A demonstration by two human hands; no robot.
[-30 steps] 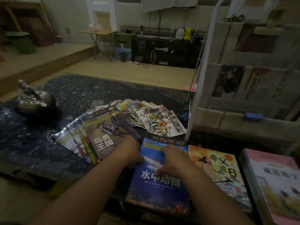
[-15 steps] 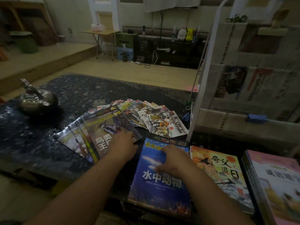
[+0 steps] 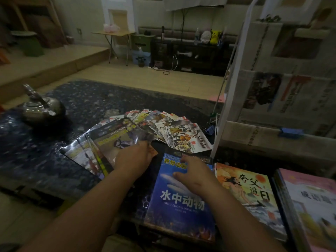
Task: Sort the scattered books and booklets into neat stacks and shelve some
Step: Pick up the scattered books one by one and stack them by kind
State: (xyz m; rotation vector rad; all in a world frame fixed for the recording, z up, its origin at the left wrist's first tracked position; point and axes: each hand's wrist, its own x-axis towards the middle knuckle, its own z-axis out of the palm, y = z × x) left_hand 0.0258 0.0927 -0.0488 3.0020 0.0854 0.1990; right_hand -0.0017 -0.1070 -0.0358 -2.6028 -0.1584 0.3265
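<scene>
- Now, left of centre, the left hand (image 3: 133, 158) pinched the lower corner of the glossy brown book (image 3: 116, 140).
- The right hand (image 3: 195, 176) lay flat, fingers spread, on the rectangular blue book (image 3: 181, 213).

Left hand (image 3: 134, 158) covers the bird book (image 3: 116, 140) lower corner. The cover is motion-blurred and the grip is unclear. Right hand (image 3: 195, 177) hides part of the blue book (image 3: 181, 206) top. Booklets (image 3: 163, 120) at 12 o'clock overlap, so only strips show. Pink book (image 3: 312, 206) at 4 o'clock is cut by the right edge. Rack (image 3: 254, 140) is cut at the top and right.
</scene>
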